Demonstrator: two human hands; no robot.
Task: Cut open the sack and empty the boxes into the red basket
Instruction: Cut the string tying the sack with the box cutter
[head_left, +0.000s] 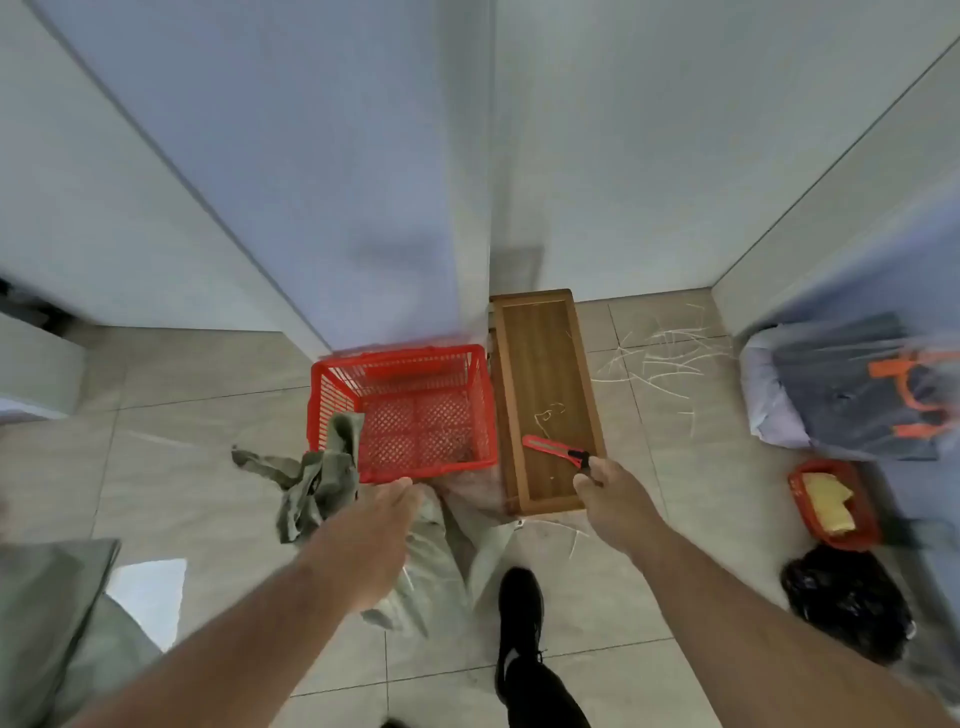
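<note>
- While the right hand (613, 491) grips a red box cutter (558, 451) over the wooden bench (540, 364), the left hand (397, 499) reaches the near rim of the red basket (363, 364); its finger pose is unclear.
- Grey-green sack (317, 478) cloth drapes over the basket's left corner.
- Bare floor tiles (197, 467) lie left of the sack.

Red lattice basket (332, 379), red-and-black cutter (556, 450), brown wooden tray (545, 353), grey-green sack (317, 478).
</note>
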